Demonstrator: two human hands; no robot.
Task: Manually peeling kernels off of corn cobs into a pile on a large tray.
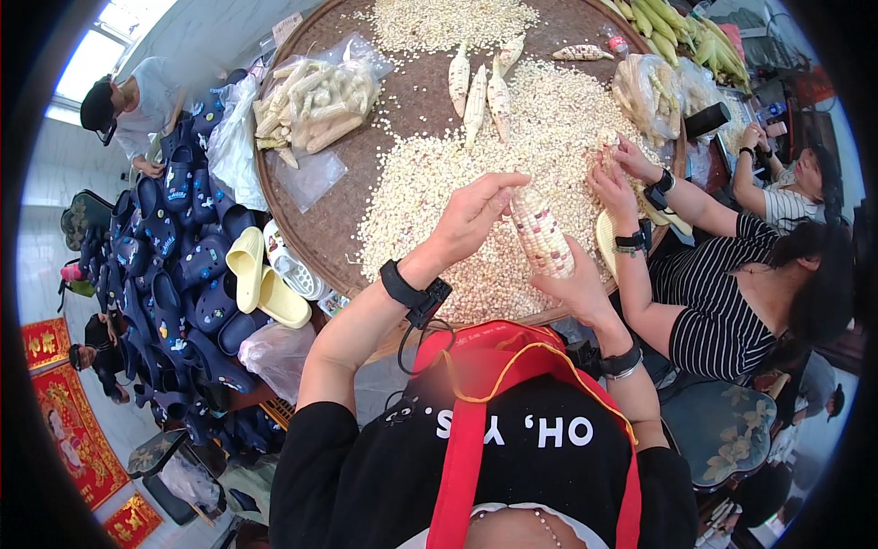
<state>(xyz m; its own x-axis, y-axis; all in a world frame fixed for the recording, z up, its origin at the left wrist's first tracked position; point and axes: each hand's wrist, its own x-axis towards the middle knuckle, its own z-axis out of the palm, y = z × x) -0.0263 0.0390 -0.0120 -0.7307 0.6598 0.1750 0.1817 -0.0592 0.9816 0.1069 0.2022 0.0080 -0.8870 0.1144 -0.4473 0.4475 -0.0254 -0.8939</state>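
Observation:
An ear of corn (541, 233), pale with scattered purple-red kernels, is held tilted over the near part of a heap of loose kernels (421, 206). My right hand (581, 284) is wrapped round its lower end. My left hand (476, 218) is closed at the upper end, thumb and fingers against the kernels. Part of the left fingers' grip is hidden. Beyond my hands, several husked ears (476, 105) lie on the kernels, and a single speckled ear (583, 53) is farther right.
The round brown table (416, 96) carries a bag of stripped cobs (320, 102) at left and another bag (647, 96) at right. A co-worker's hands (617, 178) work close on my right. Dark blue clogs (183, 265) and yellow slippers (265, 279) are piled at left.

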